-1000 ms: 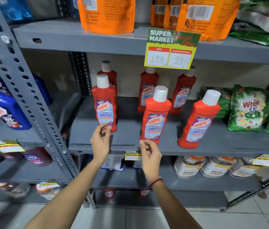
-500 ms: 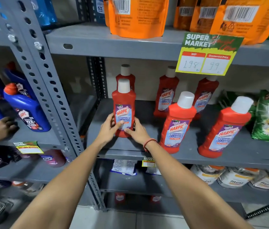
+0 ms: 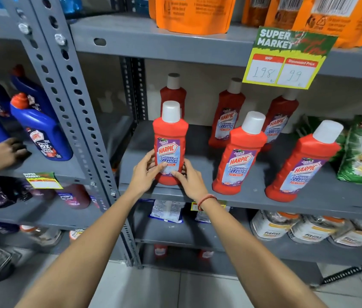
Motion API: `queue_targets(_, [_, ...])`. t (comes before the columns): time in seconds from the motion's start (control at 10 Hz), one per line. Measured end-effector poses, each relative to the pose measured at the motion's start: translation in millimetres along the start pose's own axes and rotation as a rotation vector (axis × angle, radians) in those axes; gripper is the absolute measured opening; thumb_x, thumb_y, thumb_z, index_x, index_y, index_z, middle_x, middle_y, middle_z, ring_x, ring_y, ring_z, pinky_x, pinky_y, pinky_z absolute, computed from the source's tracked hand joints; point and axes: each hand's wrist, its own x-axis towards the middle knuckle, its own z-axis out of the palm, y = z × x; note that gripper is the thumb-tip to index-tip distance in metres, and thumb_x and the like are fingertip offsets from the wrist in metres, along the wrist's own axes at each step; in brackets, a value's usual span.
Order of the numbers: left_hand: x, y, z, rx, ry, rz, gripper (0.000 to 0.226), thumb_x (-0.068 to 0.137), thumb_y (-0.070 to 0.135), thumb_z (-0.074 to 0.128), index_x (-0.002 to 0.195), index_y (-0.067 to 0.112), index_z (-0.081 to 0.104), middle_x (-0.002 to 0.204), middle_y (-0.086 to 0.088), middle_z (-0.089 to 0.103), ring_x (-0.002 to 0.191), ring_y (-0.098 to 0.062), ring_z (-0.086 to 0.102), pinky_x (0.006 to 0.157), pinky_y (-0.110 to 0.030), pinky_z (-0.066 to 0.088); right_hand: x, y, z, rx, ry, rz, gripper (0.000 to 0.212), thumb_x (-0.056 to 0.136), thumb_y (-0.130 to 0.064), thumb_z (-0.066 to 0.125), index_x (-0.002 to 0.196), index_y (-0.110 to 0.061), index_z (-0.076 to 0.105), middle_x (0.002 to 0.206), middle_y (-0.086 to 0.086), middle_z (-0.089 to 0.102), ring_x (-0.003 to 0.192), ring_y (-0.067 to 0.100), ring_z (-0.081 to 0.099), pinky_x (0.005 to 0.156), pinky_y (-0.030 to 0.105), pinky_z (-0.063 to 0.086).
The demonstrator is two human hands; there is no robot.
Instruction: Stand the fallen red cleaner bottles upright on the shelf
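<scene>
Red cleaner bottle [image 3: 170, 143] stands upright on the shelf [image 3: 231, 196], both hands [image 3: 146, 174] [image 3: 190, 177] clasping its base.

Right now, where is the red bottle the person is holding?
In the head view, the Harpic bathroom cleaner bottle stands upright at the left front of the middle grey shelf, between the left hand and right hand, in front of another red bottle.

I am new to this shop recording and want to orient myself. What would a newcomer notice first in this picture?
Most striking is the front left red bottle standing on the grey shelf, with the left hand and right hand touching its lower part from both sides. Five more red bottles stand upright to its right and behind it. A green and yellow price sign hangs from the shelf above.
</scene>
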Motion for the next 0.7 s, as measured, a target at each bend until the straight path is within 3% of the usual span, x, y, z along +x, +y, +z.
queue_targets(0.3, [-20, 10, 0, -0.006, 0.002, -0.004, 0.039, 0.084, 0.017, 0.063, 0.121, 0.021, 0.05, 0.103, 0.01, 0.065, 0.089, 0.007, 0.065, 0.075, -0.01, 0.052, -16, -2, 0, -0.001, -0.051, 0.046, 0.048, 0.09, -0.029, 0.056, 0.131, -0.01, 0.04, 0.128, 0.014, 0.059, 0.115, 0.025, 0.057, 0.101, 0.041, 0.046])
queue_targets(0.5, [-41, 2, 4, 0.151, 0.176, -0.073, 0.05, 0.086, 0.024, 0.062, 0.13, 0.006, 0.046, 0.128, -0.012, 0.057, 0.113, -0.017, 0.057, 0.089, -0.023, 0.047, -32, 6, -2, -0.111, 0.073, 0.074, 0.049, 0.093, -0.029, 0.052, 0.132, -0.002, 0.042, 0.134, 0.018, 0.051, 0.125, 0.03, 0.047, 0.106, 0.036, 0.036])
queue_targets(0.6, [-62, 10, 8, 0.249, 0.259, -0.029, 0.04, 0.088, 0.021, 0.059, 0.123, 0.003, 0.052, 0.126, -0.015, 0.059, 0.108, -0.018, 0.057, 0.082, -0.008, 0.041, -48, -9, -18, -0.176, 0.155, -0.034, 0.033, 0.096, -0.023, 0.045, 0.122, -0.003, 0.053, 0.122, 0.016, 0.058, 0.118, 0.029, 0.051, 0.097, 0.028, 0.035])
queue_targets(0.7, [-71, 34, 10, 0.311, 0.208, 0.097, 0.031, 0.088, 0.02, 0.059, 0.115, 0.006, 0.06, 0.118, -0.009, 0.065, 0.105, -0.013, 0.058, 0.07, 0.005, 0.04, -57, -34, -39, -0.206, 0.29, -0.244, 0.028, 0.096, -0.023, 0.041, 0.111, -0.006, 0.059, 0.112, 0.012, 0.063, 0.108, 0.027, 0.054, 0.09, 0.017, 0.028])
